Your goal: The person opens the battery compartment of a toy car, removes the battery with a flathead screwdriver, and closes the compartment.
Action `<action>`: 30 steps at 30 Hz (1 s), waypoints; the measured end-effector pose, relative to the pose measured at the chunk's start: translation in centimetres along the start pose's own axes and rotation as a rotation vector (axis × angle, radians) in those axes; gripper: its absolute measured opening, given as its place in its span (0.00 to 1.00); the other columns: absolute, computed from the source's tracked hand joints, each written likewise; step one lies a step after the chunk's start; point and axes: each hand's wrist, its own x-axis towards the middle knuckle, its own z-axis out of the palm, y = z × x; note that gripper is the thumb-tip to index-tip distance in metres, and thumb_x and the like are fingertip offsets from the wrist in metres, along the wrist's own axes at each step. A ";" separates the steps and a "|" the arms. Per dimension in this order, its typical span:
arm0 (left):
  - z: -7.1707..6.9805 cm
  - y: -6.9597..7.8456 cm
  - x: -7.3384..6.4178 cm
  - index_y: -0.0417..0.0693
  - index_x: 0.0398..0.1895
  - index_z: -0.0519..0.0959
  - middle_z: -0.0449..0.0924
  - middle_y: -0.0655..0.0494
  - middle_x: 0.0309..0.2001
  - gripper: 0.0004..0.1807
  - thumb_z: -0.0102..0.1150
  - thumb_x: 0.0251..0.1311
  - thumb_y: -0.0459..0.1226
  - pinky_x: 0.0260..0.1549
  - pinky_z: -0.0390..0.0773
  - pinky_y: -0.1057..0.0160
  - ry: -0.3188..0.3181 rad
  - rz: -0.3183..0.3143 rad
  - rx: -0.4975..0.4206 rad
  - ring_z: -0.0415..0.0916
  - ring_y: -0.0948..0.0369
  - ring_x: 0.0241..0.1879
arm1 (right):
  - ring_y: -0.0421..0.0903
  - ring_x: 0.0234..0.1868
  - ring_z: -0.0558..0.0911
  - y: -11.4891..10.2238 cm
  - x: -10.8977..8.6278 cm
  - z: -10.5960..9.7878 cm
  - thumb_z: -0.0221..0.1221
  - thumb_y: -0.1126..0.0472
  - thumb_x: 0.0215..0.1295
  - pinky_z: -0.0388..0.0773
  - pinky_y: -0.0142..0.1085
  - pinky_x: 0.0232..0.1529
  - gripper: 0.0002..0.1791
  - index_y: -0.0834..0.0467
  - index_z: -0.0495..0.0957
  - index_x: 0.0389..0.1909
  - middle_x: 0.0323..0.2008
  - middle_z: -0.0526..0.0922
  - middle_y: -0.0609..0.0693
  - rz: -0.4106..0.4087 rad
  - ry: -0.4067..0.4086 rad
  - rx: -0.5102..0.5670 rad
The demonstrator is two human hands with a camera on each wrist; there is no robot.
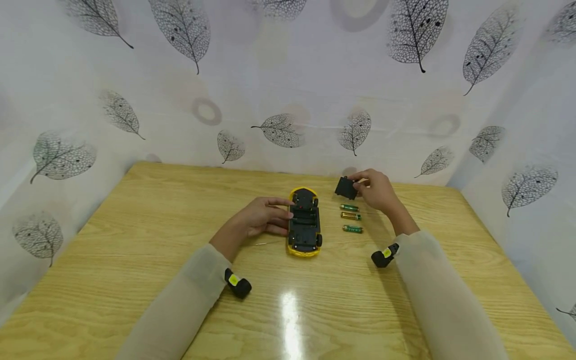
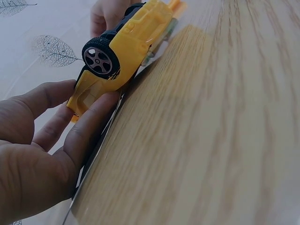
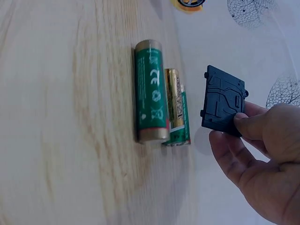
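Observation:
A yellow toy car (image 1: 304,222) lies upside down on the table, its black underside up and its battery compartment uncovered. My left hand (image 1: 270,216) holds it by the left side, fingertips over the edge of the underside. From the left wrist camera, the fingers and thumb meet the yellow body (image 2: 136,42) close to a black wheel (image 2: 99,61). Beyond the car, my right hand (image 1: 374,190) pinches a black battery cover (image 3: 225,101) between thumb and fingers, raised above the table. Three batteries lie in a column below it: two green ones (image 1: 352,229) and a gold one (image 1: 350,216).
A thin, slender rod (image 1: 261,244) lies on the wooden table (image 1: 171,225) by the left hand. Behind the table's back edge hangs a pale cloth (image 1: 279,75) printed with dark leaves, continuing along both sides.

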 end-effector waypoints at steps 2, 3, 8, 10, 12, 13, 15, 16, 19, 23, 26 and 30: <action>0.0 0.0 0.0 0.42 0.67 0.76 0.84 0.37 0.52 0.25 0.61 0.68 0.24 0.43 0.88 0.48 0.003 -0.001 0.003 0.87 0.49 0.40 | 0.63 0.52 0.83 -0.2 -0.2 0.0 0.53 0.70 0.77 0.86 0.50 0.44 0.16 0.64 0.79 0.61 0.61 0.73 0.64 -0.011 -0.002 0.009; 0.1 0.0 0.0 0.42 0.67 0.76 0.84 0.37 0.52 0.25 0.60 0.68 0.24 0.43 0.88 0.48 0.003 -0.002 0.003 0.87 0.50 0.40 | 0.62 0.51 0.83 -0.3 -0.3 0.1 0.54 0.70 0.77 0.86 0.50 0.44 0.16 0.63 0.79 0.61 0.61 0.74 0.64 -0.016 -0.002 0.008; 0.1 0.0 0.0 0.42 0.67 0.76 0.84 0.37 0.52 0.24 0.60 0.68 0.24 0.43 0.88 0.48 0.008 -0.004 0.008 0.87 0.50 0.40 | 0.58 0.48 0.85 -1.0 -0.9 0.4 0.55 0.69 0.77 0.86 0.47 0.39 0.17 0.59 0.81 0.61 0.61 0.76 0.61 -0.046 -0.006 -0.004; 0.1 0.0 0.0 0.42 0.67 0.76 0.84 0.37 0.52 0.24 0.60 0.68 0.24 0.43 0.88 0.48 0.011 -0.006 0.009 0.87 0.50 0.40 | 0.57 0.46 0.86 -1.5 -1.1 0.6 0.55 0.69 0.76 0.86 0.47 0.37 0.16 0.58 0.82 0.60 0.61 0.76 0.60 -0.059 -0.006 0.000; 0.1 0.0 0.0 0.43 0.67 0.76 0.84 0.37 0.52 0.24 0.60 0.68 0.24 0.44 0.88 0.48 0.011 -0.008 0.010 0.87 0.50 0.40 | 0.57 0.45 0.86 -2.0 -1.4 0.8 0.55 0.69 0.76 0.87 0.47 0.37 0.16 0.58 0.82 0.59 0.62 0.76 0.60 -0.074 -0.008 0.013; 0.1 0.0 0.0 0.43 0.67 0.76 0.84 0.37 0.52 0.25 0.60 0.68 0.24 0.44 0.88 0.47 0.012 -0.008 0.011 0.87 0.50 0.40 | 0.56 0.45 0.86 -2.2 -1.5 0.8 0.55 0.70 0.76 0.87 0.48 0.37 0.15 0.58 0.83 0.58 0.61 0.76 0.60 -0.081 -0.010 0.021; 0.1 0.0 0.0 0.43 0.67 0.76 0.84 0.37 0.53 0.25 0.60 0.68 0.24 0.44 0.87 0.47 0.012 -0.008 0.012 0.87 0.50 0.40 | 0.56 0.44 0.86 -2.7 -1.7 1.0 0.55 0.70 0.76 0.87 0.48 0.38 0.15 0.58 0.83 0.57 0.61 0.76 0.59 -0.094 -0.014 0.029; 0.2 0.0 0.0 0.43 0.67 0.76 0.83 0.37 0.53 0.25 0.60 0.68 0.24 0.44 0.87 0.47 0.011 -0.008 0.013 0.87 0.50 0.40 | 0.56 0.44 0.86 -2.9 -1.8 1.1 0.55 0.71 0.76 0.88 0.48 0.39 0.15 0.58 0.83 0.57 0.60 0.77 0.59 -0.100 -0.016 0.033; 0.2 0.0 -0.1 0.43 0.67 0.76 0.83 0.37 0.53 0.25 0.60 0.68 0.24 0.44 0.88 0.47 0.008 -0.006 0.015 0.87 0.50 0.40 | 0.55 0.44 0.86 -3.5 -2.2 1.3 0.55 0.71 0.76 0.88 0.48 0.39 0.15 0.58 0.83 0.56 0.58 0.77 0.58 -0.119 -0.013 0.038; 0.2 0.0 0.0 0.43 0.68 0.75 0.84 0.38 0.53 0.25 0.60 0.68 0.24 0.44 0.88 0.48 0.005 -0.006 0.014 0.87 0.50 0.40 | 0.55 0.43 0.85 -4.2 -2.4 1.6 0.55 0.72 0.75 0.88 0.50 0.39 0.15 0.58 0.83 0.56 0.56 0.79 0.57 -0.157 -0.002 0.056; 0.1 0.0 0.0 0.43 0.68 0.75 0.84 0.38 0.53 0.25 0.60 0.68 0.24 0.43 0.88 0.48 0.009 -0.006 0.014 0.87 0.50 0.40 | 0.54 0.43 0.85 -4.7 -2.6 1.8 0.55 0.72 0.75 0.87 0.51 0.38 0.16 0.58 0.84 0.56 0.54 0.79 0.57 -0.184 0.000 0.068; 0.1 0.0 -0.1 0.43 0.68 0.75 0.83 0.39 0.53 0.25 0.59 0.69 0.24 0.44 0.88 0.48 0.010 -0.005 0.016 0.86 0.50 0.40 | 0.53 0.40 0.86 -5.3 -2.7 2.1 0.55 0.72 0.75 0.87 0.52 0.37 0.16 0.58 0.84 0.56 0.53 0.79 0.58 -0.203 -0.002 0.070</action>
